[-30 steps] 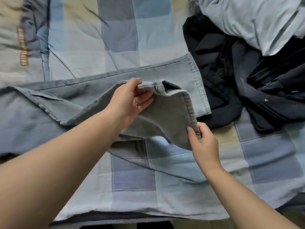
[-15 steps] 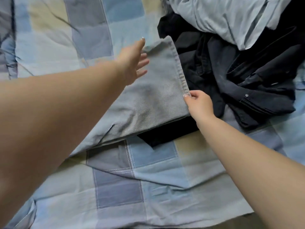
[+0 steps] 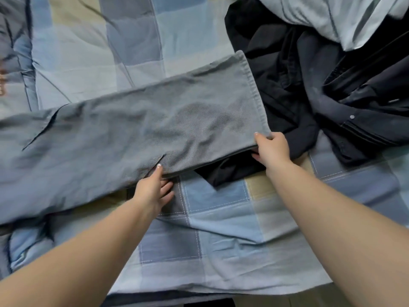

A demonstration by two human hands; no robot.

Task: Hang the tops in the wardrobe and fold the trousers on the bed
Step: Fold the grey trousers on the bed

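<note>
Grey trousers [image 3: 137, 129] lie flat across the bed, one leg on top of the other, hems pointing right. My right hand [image 3: 272, 149] pinches the near corner of the hem, thumb on top and fingers underneath. My left hand [image 3: 155, 187] grips the near long edge of the legs about halfway along, thumb on the cloth and fingers below it. The waist end runs out of view at the left.
A heap of dark garments [image 3: 309, 89] lies to the right, partly under the hem. A pale blue-grey garment [image 3: 332, 16] tops it at the upper right. The checked blue bedcover [image 3: 221, 229] spreads below the trousers, its near edge at the bottom.
The upper leg has been laid flat onto the lower one. My left hand came back from the far hem corner to the near long edge. My right hand stays on the hem corner.
</note>
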